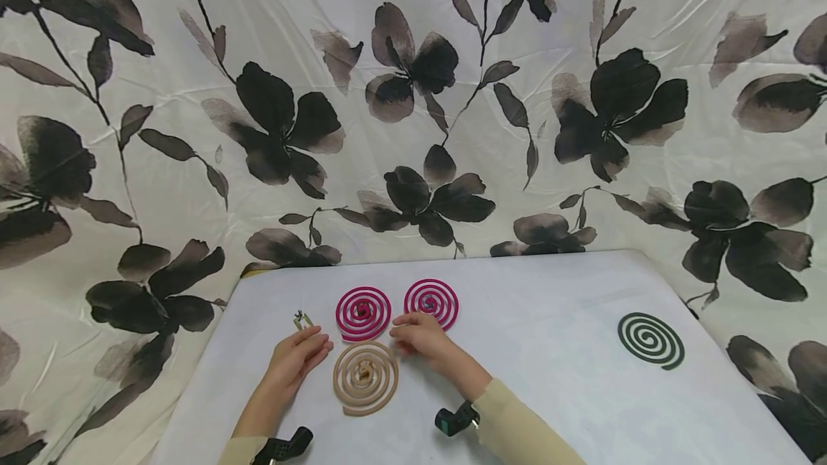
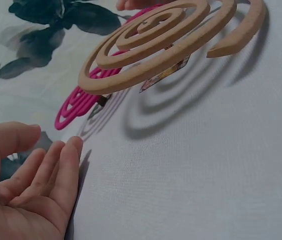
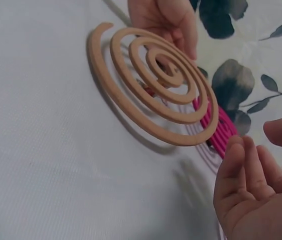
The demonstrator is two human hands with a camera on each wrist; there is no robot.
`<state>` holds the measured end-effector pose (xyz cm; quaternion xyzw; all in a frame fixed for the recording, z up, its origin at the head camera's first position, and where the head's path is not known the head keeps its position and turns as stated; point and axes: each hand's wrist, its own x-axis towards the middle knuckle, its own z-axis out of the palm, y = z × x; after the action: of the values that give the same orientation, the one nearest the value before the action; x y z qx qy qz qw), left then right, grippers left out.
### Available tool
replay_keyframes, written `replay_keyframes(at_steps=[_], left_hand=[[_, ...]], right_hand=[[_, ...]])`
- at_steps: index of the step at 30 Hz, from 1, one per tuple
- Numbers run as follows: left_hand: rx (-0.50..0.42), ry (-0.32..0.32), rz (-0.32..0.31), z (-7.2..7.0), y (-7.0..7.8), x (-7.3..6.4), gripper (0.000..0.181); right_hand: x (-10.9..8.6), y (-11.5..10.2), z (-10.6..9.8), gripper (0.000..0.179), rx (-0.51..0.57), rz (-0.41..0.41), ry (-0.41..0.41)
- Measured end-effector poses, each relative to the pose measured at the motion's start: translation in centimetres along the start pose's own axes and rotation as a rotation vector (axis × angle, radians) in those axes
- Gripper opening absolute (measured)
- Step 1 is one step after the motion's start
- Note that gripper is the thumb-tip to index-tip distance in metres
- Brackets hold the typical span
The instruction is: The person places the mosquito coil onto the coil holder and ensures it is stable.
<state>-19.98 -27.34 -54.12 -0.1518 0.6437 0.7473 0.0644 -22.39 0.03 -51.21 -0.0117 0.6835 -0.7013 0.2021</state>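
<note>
My left hand [image 1: 298, 359], relaxed and empty; small metallic piece [image 1: 301, 321] just past its fingertips. One pink coil [image 1: 363, 311], round spiral. Nearer me, between my hands, one tan coil [image 1: 365, 379]: matte, blunt-ended spiral, raised above the white tabletop [image 1: 517, 350]. My right hand [image 1: 423, 339], thumb apart, gripping nothing. Second pink coil [image 1: 431, 303], just beyond. Dark green coil [image 1: 649, 339], well apart.

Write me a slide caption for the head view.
Left hand and right hand flanking a tan spiral, two pink spirals beyond, a green spiral far right.
</note>
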Motion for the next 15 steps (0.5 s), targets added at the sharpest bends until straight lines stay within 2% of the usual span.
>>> replay_keyframes(at_steps=[15], left_hand=[[-0.017,0.061,0.027,-0.5,-0.6,-2.2,0.049]], right_hand=[[-3.0,-1.4,-3.3,0.031,-0.042,-0.086,-0.063]])
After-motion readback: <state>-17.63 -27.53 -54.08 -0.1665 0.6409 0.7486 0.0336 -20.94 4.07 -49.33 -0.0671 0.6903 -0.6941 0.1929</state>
